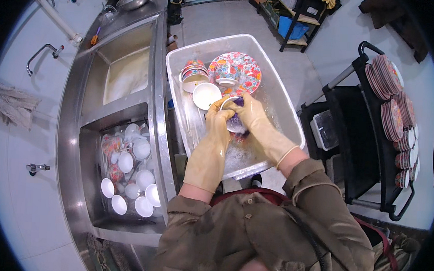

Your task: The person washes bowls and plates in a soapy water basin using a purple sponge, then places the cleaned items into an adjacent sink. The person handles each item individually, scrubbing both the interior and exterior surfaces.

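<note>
Cream rubber gloves cover both hands. My left hand [218,117] grips the side of a small white bowl [235,128] over a large plastic tub [174,107]. Inside that bowl my right hand [253,113] presses a purple scrubbing pad [235,118], partly hidden by the fingers. Just beyond the hands a white bowl [207,96] lies with its inside showing. Nested floral bowls [195,73] rest on their side behind it. To their right is a large floral plate [253,69], with an upturned floral bowl [227,74] on it. Shallow, foamy water [245,155] covers part of the tub's floor.
Left of the tub runs a steel double sink [87,117]; its near basin holds white bowls [125,162] and floral dishes in water. A black cart [352,142] on the right carries stacked floral plates [383,80] and bowls [403,160]. A shelf rack [295,18] stands beyond.
</note>
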`<state>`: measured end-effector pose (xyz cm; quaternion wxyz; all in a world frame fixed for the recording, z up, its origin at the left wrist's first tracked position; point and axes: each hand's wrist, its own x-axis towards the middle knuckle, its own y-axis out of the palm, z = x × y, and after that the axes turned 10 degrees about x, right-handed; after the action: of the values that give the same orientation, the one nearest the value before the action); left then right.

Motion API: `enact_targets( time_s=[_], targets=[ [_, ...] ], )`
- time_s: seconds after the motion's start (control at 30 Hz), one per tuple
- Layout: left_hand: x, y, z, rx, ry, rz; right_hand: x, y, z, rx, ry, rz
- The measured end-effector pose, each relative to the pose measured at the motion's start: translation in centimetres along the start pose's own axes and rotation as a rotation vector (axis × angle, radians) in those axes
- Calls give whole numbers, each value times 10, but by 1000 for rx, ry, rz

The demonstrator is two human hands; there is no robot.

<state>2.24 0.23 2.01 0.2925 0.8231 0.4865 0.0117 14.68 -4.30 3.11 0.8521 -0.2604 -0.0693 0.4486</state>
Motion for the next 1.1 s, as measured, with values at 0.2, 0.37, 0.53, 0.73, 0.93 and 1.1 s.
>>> enact_targets(
  time_s=[0.2, 0.37, 0.53, 0.73, 0.93, 1.1],
  targets=[
    [-10, 7, -12, 189, 34, -112, -30, 54, -4, 1243, 685, -151],
    [24, -26, 16, 337, 85, -21, -34, -27, 48, 303, 257, 289],
    [37, -40, 70, 308, -49, 248, -2, -25, -4, -126, 78, 467],
    [15, -5, 13, 308, -138, -76, -18, -13, -18, 145, 132, 53],
    [-23, 17, -36, 301, -124, -132, -29, 55, -24, 1292, 669, -41],
    [16, -18, 5, 116, 55, -126, -40, 19, 2, 1046, 688, 352]
  ],
)
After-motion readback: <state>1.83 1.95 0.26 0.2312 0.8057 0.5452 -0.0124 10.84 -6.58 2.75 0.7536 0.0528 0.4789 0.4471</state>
